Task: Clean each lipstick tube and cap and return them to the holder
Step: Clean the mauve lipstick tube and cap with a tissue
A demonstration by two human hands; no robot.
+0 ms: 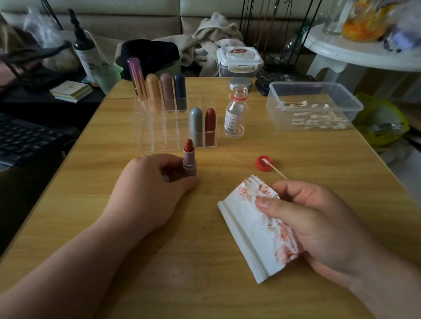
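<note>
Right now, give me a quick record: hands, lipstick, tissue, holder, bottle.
left hand: holds open lipstick upright on table
right hand: holds tissue, red-stained
holder: six capped lipsticks, four in back row, two in front
bottle: open, right of holder
red cap: on table, swab tip resting on it
lipstick cap: not seen

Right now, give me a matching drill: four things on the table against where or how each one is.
1 open lipstick
2 stained tissue
3 cotton swab
4 glass bottle

A uncapped, beside the holder
B tip resting on the red cap
C gripped by the right hand
D held upright by the left hand

Pairs: 1-D, 2-C, 3-B, 4-A
</note>
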